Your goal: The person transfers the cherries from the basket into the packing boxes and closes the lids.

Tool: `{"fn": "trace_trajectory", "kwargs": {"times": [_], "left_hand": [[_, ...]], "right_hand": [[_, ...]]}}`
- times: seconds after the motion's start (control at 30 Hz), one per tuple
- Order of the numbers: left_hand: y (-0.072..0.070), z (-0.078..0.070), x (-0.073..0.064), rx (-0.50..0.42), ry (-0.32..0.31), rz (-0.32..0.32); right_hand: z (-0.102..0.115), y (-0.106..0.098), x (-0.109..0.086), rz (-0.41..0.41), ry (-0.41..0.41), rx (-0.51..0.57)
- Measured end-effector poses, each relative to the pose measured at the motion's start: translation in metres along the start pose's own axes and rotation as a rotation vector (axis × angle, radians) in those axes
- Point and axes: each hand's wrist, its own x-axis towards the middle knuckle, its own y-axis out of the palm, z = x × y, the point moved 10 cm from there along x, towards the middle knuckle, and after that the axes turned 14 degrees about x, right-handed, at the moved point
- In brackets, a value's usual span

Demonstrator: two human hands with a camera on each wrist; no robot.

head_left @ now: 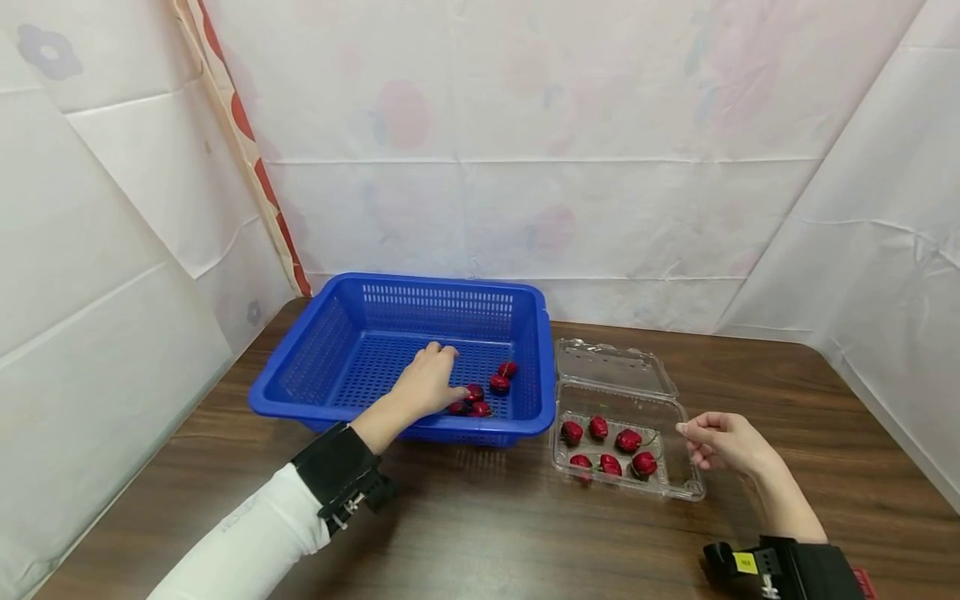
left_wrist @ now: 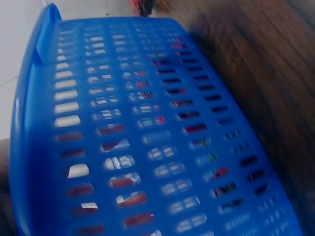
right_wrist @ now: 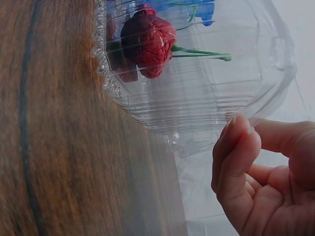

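My left hand [head_left: 426, 382] reaches over the front rim into a blue plastic basket [head_left: 542, 333], thumb spread from the fingers and nothing seen in its grasp. Close by its thumb lie several dark red cherries [head_left: 480, 409] on the basket floor. In the left wrist view the slotted basket wall [left_wrist: 147, 137] hides most of that hand. On the right, a clear plastic clamshell box [head_left: 686, 492] stands with its lid [head_left: 615, 367] folded back. Several cherries [head_left: 628, 441] with green stems lie in it. My right hand [head_left: 722, 442] pinches the box's right rim between thumb and fingertips.
Box and basket stand side by side on a dark wood-grain table [head_left: 480, 533], nearly touching. White patterned sheeting [head_left: 570, 150] hangs behind the table and along both sides. Each wrist carries a black camera strap [head_left: 337, 475].
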Motion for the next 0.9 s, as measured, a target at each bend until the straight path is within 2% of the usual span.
{"fn": "trace_trajectory", "kwargs": {"times": [0.17,0.33,0.6,0.9], "left_hand": [[0.015,0.011,0.002,0.067,-0.012,0.122],[0.027,0.016,0.002,0.087,0.002,0.227],[0.041,0.021,0.005,0.105,0.045,0.314],[0.05,0.02,0.005,0.088,0.029,0.41]], "right_hand": [[-0.001,0.0,0.0,-0.008,0.0,-0.013],[-0.002,0.0,0.0,-0.009,0.003,-0.019],[0.0,0.001,0.001,0.007,-0.013,-0.037],[0.0,0.0,0.001,0.004,-0.014,-0.03]]}}
